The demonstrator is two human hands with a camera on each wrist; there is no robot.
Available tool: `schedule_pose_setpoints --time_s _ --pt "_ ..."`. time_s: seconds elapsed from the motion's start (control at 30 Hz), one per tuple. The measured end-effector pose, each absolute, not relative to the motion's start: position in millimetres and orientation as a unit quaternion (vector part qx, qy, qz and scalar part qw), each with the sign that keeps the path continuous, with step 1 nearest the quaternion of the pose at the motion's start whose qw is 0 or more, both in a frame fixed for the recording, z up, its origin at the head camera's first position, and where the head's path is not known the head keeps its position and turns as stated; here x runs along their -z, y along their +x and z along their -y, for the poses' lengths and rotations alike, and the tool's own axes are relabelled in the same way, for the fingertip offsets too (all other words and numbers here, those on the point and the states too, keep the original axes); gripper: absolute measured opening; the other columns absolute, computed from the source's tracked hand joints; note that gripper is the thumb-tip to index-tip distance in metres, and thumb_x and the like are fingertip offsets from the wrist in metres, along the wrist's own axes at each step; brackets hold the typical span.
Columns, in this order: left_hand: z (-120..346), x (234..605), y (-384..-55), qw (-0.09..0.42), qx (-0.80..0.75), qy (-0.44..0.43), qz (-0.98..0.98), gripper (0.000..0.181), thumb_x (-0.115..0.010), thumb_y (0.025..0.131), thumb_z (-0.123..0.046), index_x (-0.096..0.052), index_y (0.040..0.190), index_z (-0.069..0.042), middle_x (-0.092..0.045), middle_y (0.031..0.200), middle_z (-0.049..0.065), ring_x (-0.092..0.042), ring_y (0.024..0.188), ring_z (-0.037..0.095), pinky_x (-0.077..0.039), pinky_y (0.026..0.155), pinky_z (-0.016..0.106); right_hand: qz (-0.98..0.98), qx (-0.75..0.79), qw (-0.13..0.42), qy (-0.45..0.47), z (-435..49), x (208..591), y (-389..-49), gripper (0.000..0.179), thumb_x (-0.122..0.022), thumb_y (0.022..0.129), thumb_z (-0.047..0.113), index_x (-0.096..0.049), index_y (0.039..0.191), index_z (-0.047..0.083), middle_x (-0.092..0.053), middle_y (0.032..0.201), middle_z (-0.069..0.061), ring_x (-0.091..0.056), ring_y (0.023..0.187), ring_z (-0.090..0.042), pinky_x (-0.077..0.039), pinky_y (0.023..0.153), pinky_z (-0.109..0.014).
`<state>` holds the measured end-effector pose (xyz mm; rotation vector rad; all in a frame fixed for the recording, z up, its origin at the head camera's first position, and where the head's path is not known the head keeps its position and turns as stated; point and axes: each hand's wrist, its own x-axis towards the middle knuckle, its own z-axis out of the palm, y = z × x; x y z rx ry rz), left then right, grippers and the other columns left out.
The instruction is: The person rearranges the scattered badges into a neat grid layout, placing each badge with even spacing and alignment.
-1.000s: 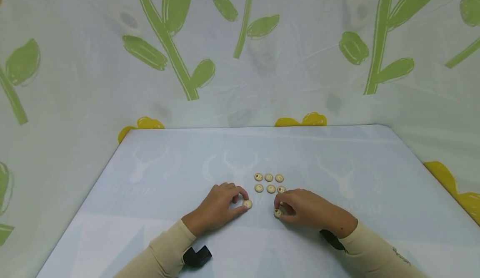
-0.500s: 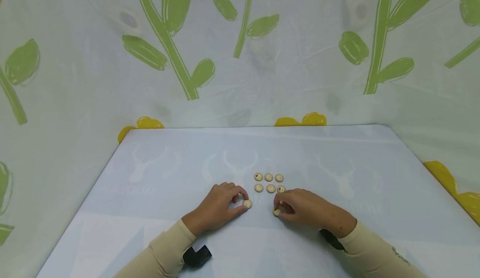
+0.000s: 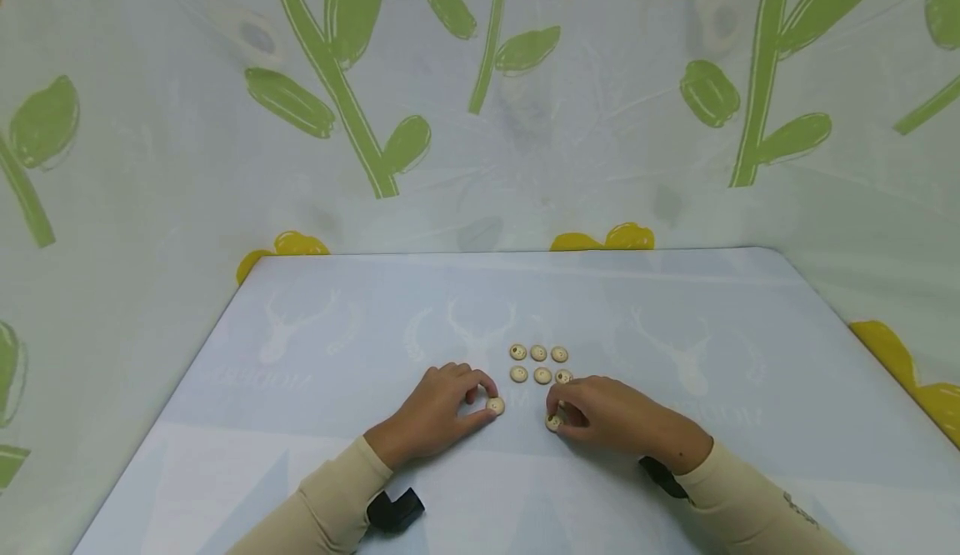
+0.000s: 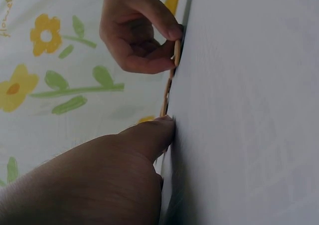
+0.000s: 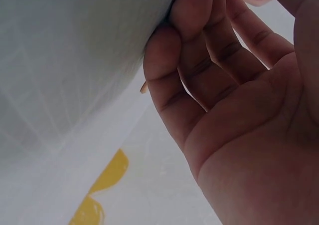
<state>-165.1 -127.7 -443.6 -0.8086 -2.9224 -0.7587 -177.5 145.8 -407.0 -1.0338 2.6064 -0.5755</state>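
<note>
My left hand (image 3: pixel 437 412) rests on the table with thumb and index finger around the edges of a small round wooden button (image 3: pixel 495 406). Across from it, my right hand (image 3: pixel 621 415) pinches another wooden button (image 3: pixel 553 422), which has a dark spot. In the left wrist view this second button (image 4: pixel 177 53) stands on edge between the fingertips. Just beyond both hands lie two rows of three like buttons (image 3: pixel 538 353); the right hand partly covers the near right one (image 3: pixel 563 377). The right wrist view shows curled fingers (image 5: pixel 164 50) against the tabletop, hiding what they hold.
A pale blue-white cloth with faint deer-head prints covers the table (image 3: pixel 300 322). Behind it hangs a white curtain (image 3: pixel 600 155) with green stems and yellow flowers. Black wrist devices (image 3: pixel 395 511) sit below both forearms.
The button in my right hand has shifted slightly left and away from me, with its fingertips. My left hand, its button and the two rows stay in place.
</note>
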Motion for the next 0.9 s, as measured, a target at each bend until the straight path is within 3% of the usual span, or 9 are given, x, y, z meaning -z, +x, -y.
schedule_pose_setpoints --time_s 0.53,0.9 --pt "129.3 444.3 -163.9 0.016 0.241 -0.266 0.933 0.019 -0.071 0.091 -0.042 -0.065 0.105 -0.03 -0.047 0.081 -0.015 -0.043 0.077 0.004 -0.031 0.075 0.028 -0.902 0.198 0.139 -0.357 -142.2 406.8 -179.2 0.011 -0.073 0.091 0.017 -0.065 0.096 0.023 -0.046 0.063 0.015 -0.042 0.058 0.003 -0.039 0.057 -0.019" --pt "129.4 441.6 -162.1 0.007 0.248 -0.263 0.932 0.019 -0.07 0.092 -0.043 -0.065 0.105 -0.031 -0.047 0.082 -0.015 -0.043 0.079 0.004 -0.031 0.077 0.028 -0.904 0.174 0.107 -0.376 -136.3 406.0 -180.3 0.013 -0.074 0.089 0.016 -0.064 0.095 0.02 -0.042 0.059 0.014 -0.037 0.055 0.003 -0.035 0.053 -0.019"
